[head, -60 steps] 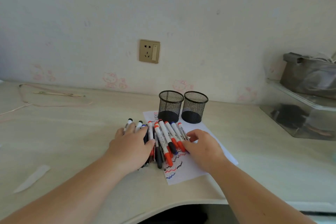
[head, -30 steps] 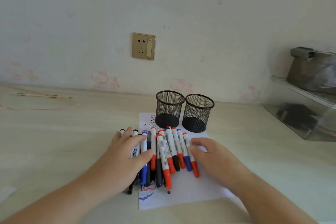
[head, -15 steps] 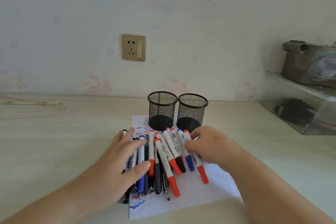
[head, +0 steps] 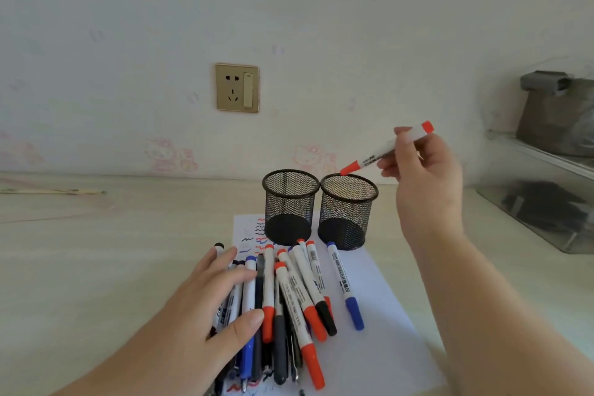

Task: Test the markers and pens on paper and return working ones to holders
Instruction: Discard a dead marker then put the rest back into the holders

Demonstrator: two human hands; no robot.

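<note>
Two black mesh holders stand side by side at the far end of a white paper marked with scribbles: the left holder and the right holder. My right hand pinches a red-capped white marker, held tilted with its red cap just above the right holder's rim. A pile of several markers and pens lies on the paper. My left hand rests flat on the left side of the pile. A blue-capped marker lies apart at the pile's right.
The desk meets a wall with a gold socket plate. A clear plastic bin and a grey bag sit at the right. A thin stick lies far left.
My right hand has picked a red-capped marker out of the pile and lifted it up over the right holder. The left hand stays pressed on the pile.
</note>
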